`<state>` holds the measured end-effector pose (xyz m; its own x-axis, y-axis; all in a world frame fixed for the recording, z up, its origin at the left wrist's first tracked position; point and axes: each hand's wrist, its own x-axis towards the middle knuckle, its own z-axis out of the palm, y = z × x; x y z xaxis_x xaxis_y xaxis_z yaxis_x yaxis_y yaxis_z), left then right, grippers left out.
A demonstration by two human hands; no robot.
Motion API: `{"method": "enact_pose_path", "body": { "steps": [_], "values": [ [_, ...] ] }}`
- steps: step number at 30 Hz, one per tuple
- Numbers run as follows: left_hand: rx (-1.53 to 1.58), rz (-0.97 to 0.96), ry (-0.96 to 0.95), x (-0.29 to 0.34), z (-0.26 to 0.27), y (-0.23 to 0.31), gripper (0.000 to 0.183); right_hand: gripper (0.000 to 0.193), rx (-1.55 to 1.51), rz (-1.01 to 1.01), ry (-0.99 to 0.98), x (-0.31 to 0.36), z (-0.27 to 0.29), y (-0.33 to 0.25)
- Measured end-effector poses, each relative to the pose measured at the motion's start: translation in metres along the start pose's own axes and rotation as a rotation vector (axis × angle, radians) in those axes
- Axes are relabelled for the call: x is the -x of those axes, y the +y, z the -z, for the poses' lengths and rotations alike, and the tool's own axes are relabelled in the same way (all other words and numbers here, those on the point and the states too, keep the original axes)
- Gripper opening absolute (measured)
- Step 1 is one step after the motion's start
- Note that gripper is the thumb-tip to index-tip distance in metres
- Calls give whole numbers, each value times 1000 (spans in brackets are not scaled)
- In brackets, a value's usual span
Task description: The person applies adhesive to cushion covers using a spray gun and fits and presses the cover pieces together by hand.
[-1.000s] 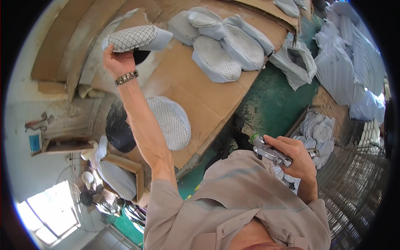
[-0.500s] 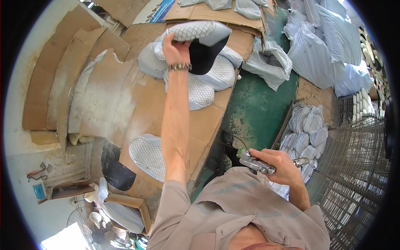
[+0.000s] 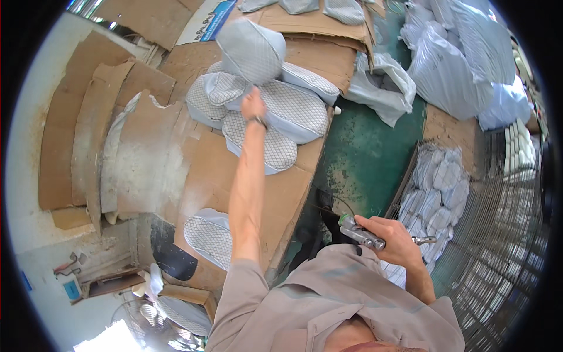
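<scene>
My left hand (image 3: pixel 254 105), arm stretched out, is closed on the lower end of a pale grey quilted cover (image 3: pixel 251 51) with a grid pattern, tilted up above a pile. Under and around it lie several like covers, among them a larger quilted piece (image 3: pixel 296 111) on the right of the hand. One more quilted piece (image 3: pixel 209 236) lies apart on the cardboard, left of my forearm. My right hand (image 3: pixel 394 240) is wrapped round a silver spray gun (image 3: pixel 362 233) with a green hose fitting, held low at my right side.
Cardboard (image 3: pixel 205 170) covers the table, with upright cardboard sheets (image 3: pixel 85 135) along its left. Stuffed white sacks (image 3: pixel 448 64) and an open sack (image 3: pixel 384 88) stand far right on the green floor (image 3: pixel 358 152). A wire rack (image 3: pixel 487 229) and a heap of quilted pieces (image 3: pixel 440 188) flank my right.
My left hand has come lower and nearer with the cover, which has turned from lying flat to tilted up. The dark underside seen before is out of sight. My right hand still holds the spray gun.
</scene>
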<state>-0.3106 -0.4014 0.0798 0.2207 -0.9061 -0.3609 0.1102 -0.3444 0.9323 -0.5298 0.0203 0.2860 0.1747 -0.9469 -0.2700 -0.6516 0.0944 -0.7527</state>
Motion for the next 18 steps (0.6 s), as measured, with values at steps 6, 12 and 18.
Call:
{"method": "enact_pose_path", "body": {
  "steps": [6, 12, 18],
  "values": [
    [-27, -85, -245, 160, 101, -129, 18, 68, 22, 146, -100, -48, -1, -14],
    [-725, -474, 338, 290, 266, -131, 21, 73, -117, 394, -113, -48, -12, -84],
    [-1278, -221, 534, 354, 398, -204, 58, 68, -117, 604, -409, -29, -45, -168]
  ]
}}
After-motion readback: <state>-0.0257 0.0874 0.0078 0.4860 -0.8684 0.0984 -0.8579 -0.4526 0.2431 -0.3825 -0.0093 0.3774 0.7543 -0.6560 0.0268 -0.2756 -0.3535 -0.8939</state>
